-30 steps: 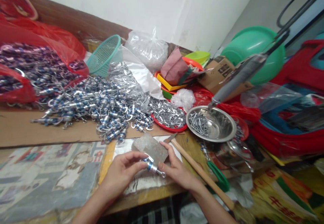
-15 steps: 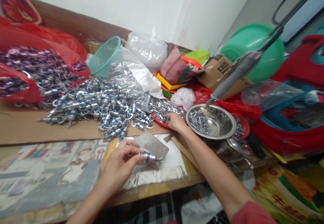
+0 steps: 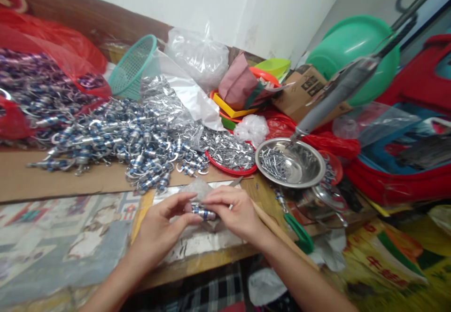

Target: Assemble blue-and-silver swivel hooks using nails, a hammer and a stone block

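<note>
Between my thumb and fingers, my left hand (image 3: 162, 222) holds a silver-and-blue metal hook fitting (image 3: 202, 212) lying sideways. My right hand (image 3: 235, 212) is closed in a pinch at the fitting's right end. A small bright silver piece shows between its fingers, partly hidden. Both hands are over a grey block (image 3: 199, 189) on a white sheet (image 3: 192, 246). A heap of similar hook fittings (image 3: 116, 136) lies beyond my left hand. Past my right hand, a red tray (image 3: 230, 167) carries many small silver metal pieces.
A steel bowl (image 3: 310, 166) with metal pins stands at the right, below a hanging grey-handled tool (image 3: 338, 93). A hammer's wooden handle (image 3: 278, 234) crosses the table edge near my right wrist. Red bags (image 3: 66, 44) and a teal basket (image 3: 132, 67) are behind the heap.
My right hand has come back from the red tray to the fitting in my left hand. The view has shifted slightly, and a green-handled thing now shows near the bowl.
</note>
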Tool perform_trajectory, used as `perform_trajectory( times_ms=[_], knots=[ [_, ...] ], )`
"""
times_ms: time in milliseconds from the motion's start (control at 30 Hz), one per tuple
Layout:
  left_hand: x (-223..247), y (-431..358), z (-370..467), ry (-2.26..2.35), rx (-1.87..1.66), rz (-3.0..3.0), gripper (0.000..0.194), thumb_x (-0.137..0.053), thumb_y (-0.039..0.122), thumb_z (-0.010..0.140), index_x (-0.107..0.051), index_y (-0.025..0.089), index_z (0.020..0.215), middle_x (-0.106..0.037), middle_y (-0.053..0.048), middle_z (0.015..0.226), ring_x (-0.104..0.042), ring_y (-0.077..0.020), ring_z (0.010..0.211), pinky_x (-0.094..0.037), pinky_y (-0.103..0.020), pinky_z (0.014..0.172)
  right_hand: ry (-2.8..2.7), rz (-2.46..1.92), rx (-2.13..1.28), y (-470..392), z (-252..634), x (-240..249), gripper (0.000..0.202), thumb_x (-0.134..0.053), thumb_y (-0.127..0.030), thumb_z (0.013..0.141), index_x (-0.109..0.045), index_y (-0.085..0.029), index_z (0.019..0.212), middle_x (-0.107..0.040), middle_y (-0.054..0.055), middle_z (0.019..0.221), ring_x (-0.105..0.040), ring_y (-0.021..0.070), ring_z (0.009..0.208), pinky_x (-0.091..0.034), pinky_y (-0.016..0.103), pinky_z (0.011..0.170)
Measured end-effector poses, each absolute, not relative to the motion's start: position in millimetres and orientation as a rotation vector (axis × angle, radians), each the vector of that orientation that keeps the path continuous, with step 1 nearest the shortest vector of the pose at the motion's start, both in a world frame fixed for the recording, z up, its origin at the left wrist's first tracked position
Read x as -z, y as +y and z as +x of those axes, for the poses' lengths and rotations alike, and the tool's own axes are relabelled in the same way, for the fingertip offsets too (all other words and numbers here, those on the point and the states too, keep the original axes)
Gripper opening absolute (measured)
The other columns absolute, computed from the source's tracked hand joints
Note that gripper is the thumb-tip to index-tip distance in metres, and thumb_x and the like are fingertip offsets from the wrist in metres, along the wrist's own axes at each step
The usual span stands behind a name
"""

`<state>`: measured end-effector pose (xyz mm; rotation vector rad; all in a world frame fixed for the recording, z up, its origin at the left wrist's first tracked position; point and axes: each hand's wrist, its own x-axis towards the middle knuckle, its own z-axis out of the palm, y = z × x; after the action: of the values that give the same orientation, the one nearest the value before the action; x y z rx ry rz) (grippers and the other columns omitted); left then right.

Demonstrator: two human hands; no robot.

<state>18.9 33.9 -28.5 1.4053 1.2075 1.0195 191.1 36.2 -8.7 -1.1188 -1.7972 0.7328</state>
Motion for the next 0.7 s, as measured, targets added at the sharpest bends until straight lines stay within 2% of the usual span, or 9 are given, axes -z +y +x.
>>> perform_trajectory(
  times_ms=[67, 167, 300, 367, 433, 533, 600, 700],
  knots=[
    [29, 34, 20, 1.183, -1.029, 1.345, 0.039, -0.070, 0.020, 0.059, -0.066, 0.018, 0.097, -0.060, 0.005, 0.060, -0.058, -0.0146, 0.059, -0.046, -0.026, 0.062, -1.731, -1.104, -0.827, 30, 185, 9, 0.018, -0.060, -0.009, 0.072, -0.073, -0.020, 0.076, -0.072, 0.003, 0.074, -0.066, 0.0144, 0.069, -0.053, 0.023, 0.064],
    [26, 34, 19, 1.217, -1.011, 1.385, 0.037, -0.071, 0.022, 0.059, -0.069, 0.018, 0.095, -0.062, 0.004, 0.060, -0.058, -0.0149, 0.059, -0.046, -0.026, 0.062, -1.649, -1.144, -0.924, 28, 182, 10, 0.016, -0.062, -0.010, 0.071, -0.072, -0.019, 0.080, -0.072, 0.001, 0.074, -0.066, 0.0136, 0.066, -0.053, 0.023, 0.063],
    [22, 34, 16, 1.223, -1.006, 1.539, 0.016, -0.071, 0.025, 0.061, -0.076, 0.024, 0.077, -0.070, 0.001, 0.069, -0.062, -0.0172, 0.068, -0.046, -0.026, 0.065, -1.623, -1.112, -0.943, 24, 181, 11, 0.016, -0.060, -0.012, 0.072, -0.066, -0.019, 0.085, -0.070, 0.000, 0.075, -0.066, 0.0130, 0.068, -0.053, 0.022, 0.064],
    [21, 34, 16, 1.179, -1.016, 1.539, 0.009, -0.070, 0.026, 0.063, -0.076, 0.027, 0.069, -0.072, 0.000, 0.072, -0.063, -0.0175, 0.071, -0.047, -0.025, 0.065, -1.660, -1.096, -0.926, 20, 185, 12, 0.019, -0.058, -0.014, 0.076, -0.062, -0.020, 0.094, -0.069, 0.001, 0.080, -0.067, 0.0138, 0.074, -0.054, 0.024, 0.068],
    [22, 34, 15, 1.189, -1.052, 1.455, 0.007, -0.071, 0.025, 0.061, -0.076, 0.027, 0.066, -0.072, 0.000, 0.071, -0.063, -0.0176, 0.071, -0.047, -0.025, 0.066, -1.754, -1.103, -0.804, 17, 191, 15, 0.031, -0.061, -0.020, 0.077, -0.056, -0.021, 0.108, -0.068, 0.004, 0.096, -0.065, 0.0171, 0.089, -0.052, 0.031, 0.080],
    [22, 36, 10, 1.261, -1.109, 1.289, 0.007, -0.074, 0.027, 0.057, -0.075, 0.025, 0.064, -0.072, 0.000, 0.071, -0.063, -0.0186, 0.072, -0.047, -0.027, 0.070, -1.897, -1.196, -0.576, 14, 200, 22, 0.063, -0.073, -0.029, 0.066, -0.046, -0.022, 0.123, -0.051, 0.010, 0.127, -0.048, 0.0248, 0.118, -0.037, 0.043, 0.101],
    [22, 36, 6, 1.303, -1.093, 1.244, 0.009, -0.073, 0.030, 0.057, -0.073, 0.023, 0.064, -0.071, -0.001, 0.070, -0.062, -0.0191, 0.071, -0.046, -0.028, 0.070, -1.944, -1.312, -0.603, 14, 202, 28, 0.074, -0.075, -0.033, 0.063, -0.042, -0.022, 0.129, -0.043, 0.012, 0.135, -0.040, 0.0266, 0.125, -0.032, 0.045, 0.104],
    [19, 36, -1, 1.339, -1.035, 1.273, 0.013, -0.072, 0.033, 0.058, -0.072, 0.021, 0.063, -0.070, -0.001, 0.067, -0.060, -0.0195, 0.069, -0.044, -0.029, 0.068, -1.961, -1.438, -0.662, 14, 196, 36, 0.086, -0.077, -0.037, 0.058, -0.038, -0.021, 0.133, -0.042, 0.013, 0.135, -0.039, 0.0276, 0.125, -0.034, 0.044, 0.103]
  ],
)
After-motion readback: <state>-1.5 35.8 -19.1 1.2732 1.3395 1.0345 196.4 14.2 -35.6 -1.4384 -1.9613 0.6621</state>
